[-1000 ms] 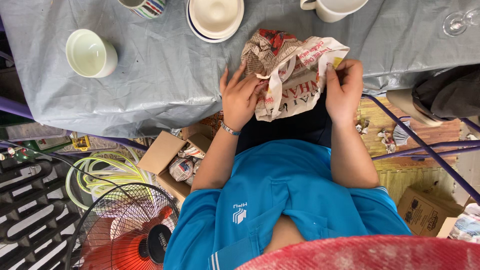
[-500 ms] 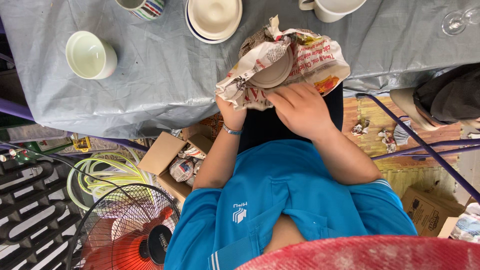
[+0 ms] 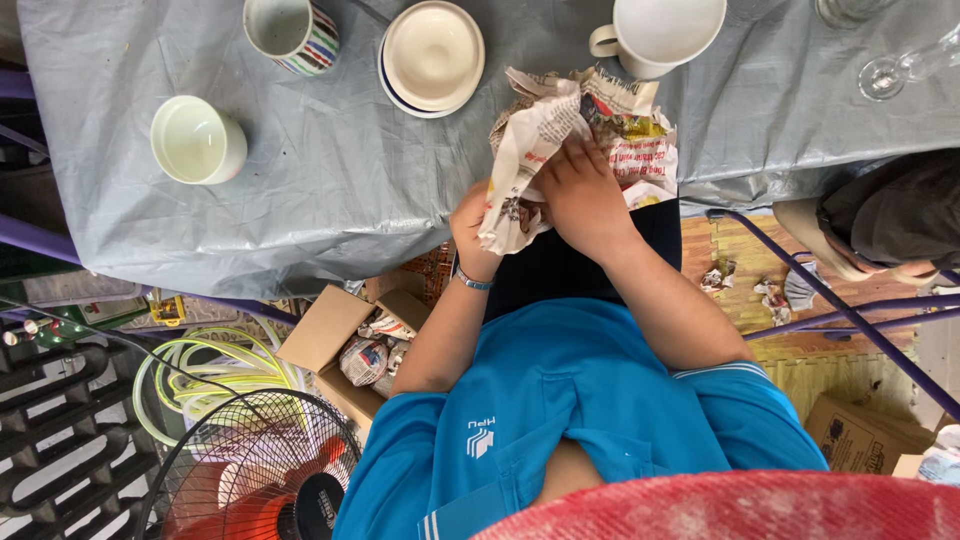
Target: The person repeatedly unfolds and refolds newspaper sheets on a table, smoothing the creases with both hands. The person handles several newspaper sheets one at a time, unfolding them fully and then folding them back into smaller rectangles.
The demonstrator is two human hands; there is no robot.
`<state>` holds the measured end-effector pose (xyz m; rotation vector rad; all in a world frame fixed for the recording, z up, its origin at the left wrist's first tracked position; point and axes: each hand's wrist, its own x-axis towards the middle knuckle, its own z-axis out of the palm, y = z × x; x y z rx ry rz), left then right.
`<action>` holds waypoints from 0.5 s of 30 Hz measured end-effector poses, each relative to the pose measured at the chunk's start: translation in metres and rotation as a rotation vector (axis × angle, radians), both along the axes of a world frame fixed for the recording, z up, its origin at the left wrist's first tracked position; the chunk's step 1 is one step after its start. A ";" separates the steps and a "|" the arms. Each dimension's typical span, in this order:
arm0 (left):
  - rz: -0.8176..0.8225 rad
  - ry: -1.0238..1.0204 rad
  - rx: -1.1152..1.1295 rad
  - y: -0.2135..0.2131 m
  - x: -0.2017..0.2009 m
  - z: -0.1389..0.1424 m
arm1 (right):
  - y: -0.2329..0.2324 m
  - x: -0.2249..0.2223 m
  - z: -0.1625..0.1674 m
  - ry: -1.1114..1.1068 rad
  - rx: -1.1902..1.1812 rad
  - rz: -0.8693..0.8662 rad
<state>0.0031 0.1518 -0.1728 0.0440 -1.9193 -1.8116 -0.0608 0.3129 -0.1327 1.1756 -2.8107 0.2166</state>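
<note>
Both hands close on a crumpled newspaper bundle at the near edge of the counter. The right hand presses down on top, fingers spread and curled over the paper; the left hand cups the bundle's side from below, apparently to keep the wrapping tight. What the paper encloses cannot be seen. Beyond stand a white mug, stacked saucers, a striped cup and a pale green cup.

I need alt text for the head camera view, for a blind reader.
Both hands, the left hand and the right hand, grip a crumpled newspaper bundle at the edge of a grey-covered table. White cups and stacked saucers stand around it.
</note>
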 end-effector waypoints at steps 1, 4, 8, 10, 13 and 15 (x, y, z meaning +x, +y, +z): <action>0.051 -0.157 -0.043 0.000 0.000 -0.006 | 0.001 0.002 -0.001 -0.017 -0.034 -0.005; 0.372 -0.122 -0.296 -0.009 -0.015 -0.021 | 0.014 0.005 -0.001 -0.097 -0.220 0.006; 0.521 0.150 -0.627 -0.028 -0.011 -0.024 | 0.046 0.009 -0.005 -0.497 -0.472 -0.239; 0.363 -0.081 -0.275 -0.035 -0.001 -0.019 | 0.067 0.007 -0.012 -0.576 -0.790 -0.303; 0.251 -0.131 0.335 -0.039 0.000 -0.009 | 0.096 -0.003 -0.023 -0.675 -1.425 -0.347; 0.195 -0.179 0.164 -0.040 0.000 -0.003 | 0.114 -0.012 -0.018 -0.666 -1.671 -0.297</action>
